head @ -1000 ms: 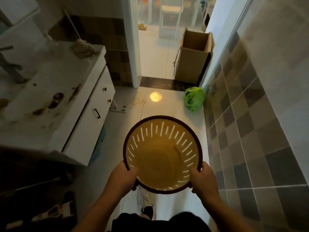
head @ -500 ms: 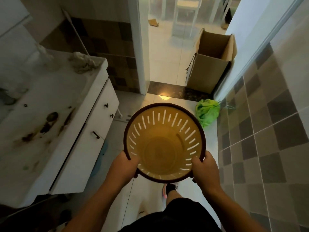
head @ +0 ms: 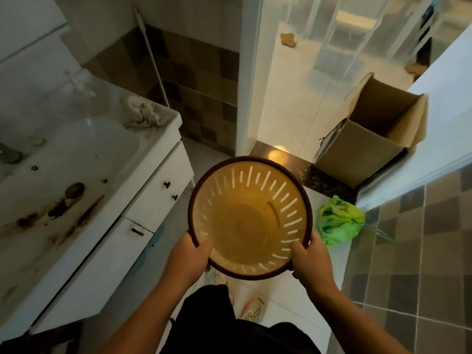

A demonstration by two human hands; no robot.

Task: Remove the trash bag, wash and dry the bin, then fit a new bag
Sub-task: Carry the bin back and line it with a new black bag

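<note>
Left hand [head: 189,254] and right hand [head: 310,259] each grip one bagless yellow slotted bin [head: 249,218] by its dark rim; one green bag [head: 338,221] lies on the floor.

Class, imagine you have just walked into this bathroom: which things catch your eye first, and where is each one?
First the yellow slotted bin with its dark rim, bagless, held at centre by the left hand and the right hand. Next the bright green trash bag on the floor just right of it, by the tiled wall. Behind that, an open cardboard box stands at the doorway, and a stained white sink counter fills the left.
</note>
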